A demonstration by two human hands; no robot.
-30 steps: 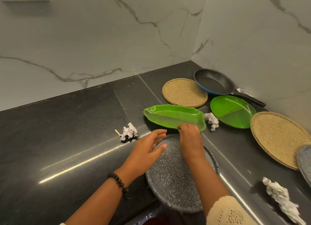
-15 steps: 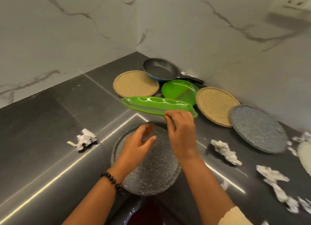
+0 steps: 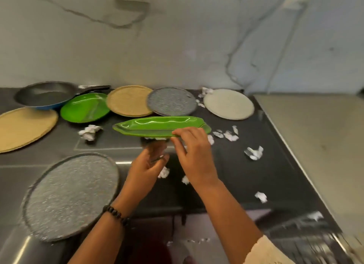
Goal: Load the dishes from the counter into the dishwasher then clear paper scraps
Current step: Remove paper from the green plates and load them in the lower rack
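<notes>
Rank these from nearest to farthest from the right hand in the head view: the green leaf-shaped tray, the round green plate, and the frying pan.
1. Green leaf-shaped tray: pinched at its near edge by the right hand.
2. Round green plate: back on the counter, to the left.
3. Frying pan: far left, against the wall.

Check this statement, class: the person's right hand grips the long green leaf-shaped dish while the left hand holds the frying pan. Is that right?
Not quite. The head view shows the right hand gripping the long green leaf-shaped dish, but the left hand holds nothing; the frying pan sits untouched at the back.
</notes>
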